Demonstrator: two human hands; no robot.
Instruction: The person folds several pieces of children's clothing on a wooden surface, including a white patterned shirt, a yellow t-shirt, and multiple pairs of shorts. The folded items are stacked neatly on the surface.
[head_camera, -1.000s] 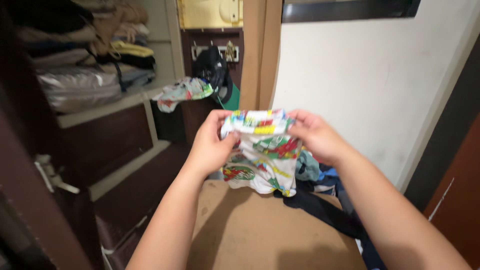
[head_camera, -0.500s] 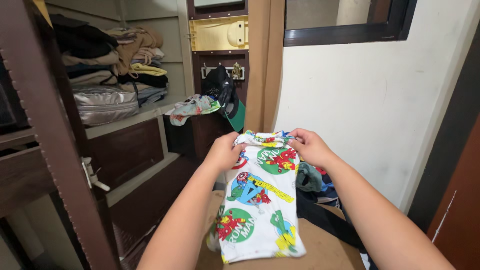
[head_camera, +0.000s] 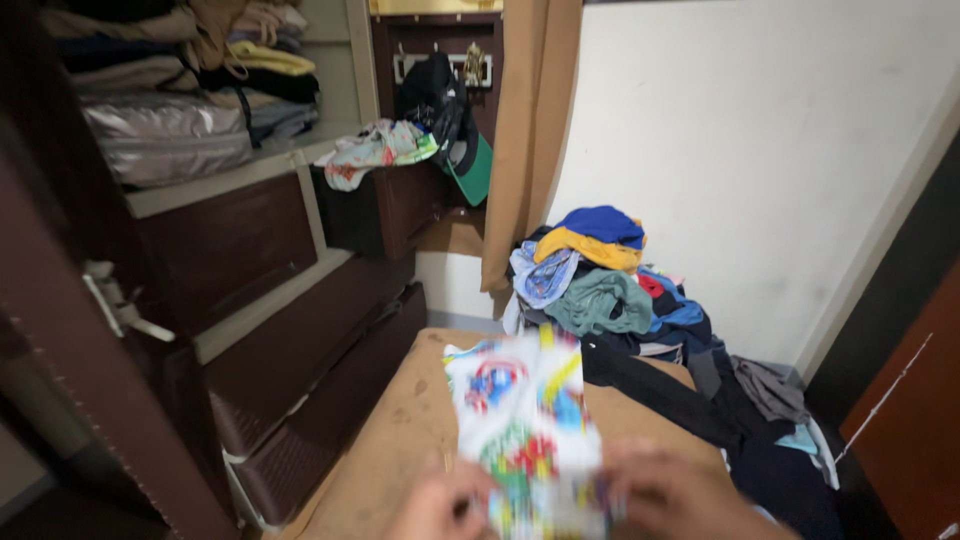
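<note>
Both hands sat at the bottom edge of the head view, blurred: our left hand and right hand, each pinching the near end of the printed garment, a white cloth w/ red, blue, green and yellow cartoon patches. Grip looked closed on the cloth, thumbs on top, though blur hid the finger detail. The hands were a little apart, one at each near corner, and the rest of the cloth ran away from us, spread over the brown surface just beyond the knuckles.

Step in hand, as we judged it: laying the piece out flat for folding, with no fold made yet. Next move would call for smoothing the far end, then bringing one edge across the other w/o dragging the cloth off the surface; the far corners looked uneven, so some straightening first.

Beyond the hands and to the right lay the heap of clothes, blue, yellow and teal on top, dark pieces trailing toward us, touching the surface's far right edge. Left of the hands stood the dark wardrobe drawers, w/ stacked folded clothes on the shelf above. Far ahead hung a tan curtain.
</note>
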